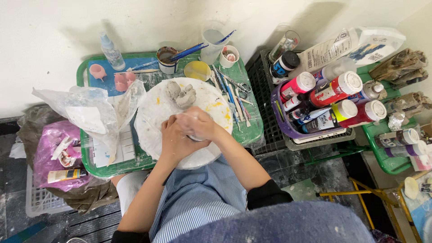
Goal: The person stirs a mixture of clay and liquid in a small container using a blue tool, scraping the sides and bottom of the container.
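My left hand (174,140) and my right hand (198,123) are pressed together over a round white work board (153,121), cupped around a small lump of grey clay that is mostly hidden between the palms. Only a sliver of the lump shows under my right hand. A separate piece of shaped grey clay (181,94) lies on the far part of the board, apart from both hands. The board rests on a green tray table (249,130).
A crumpled clear plastic bag (92,110) lies left of the board. Brushes, cups (167,58), a spray bottle (111,51) and sculpting tools (231,94) line the back. A purple basket of paint bottles (326,101) stands right; a bag-filled crate (54,155) sits left.
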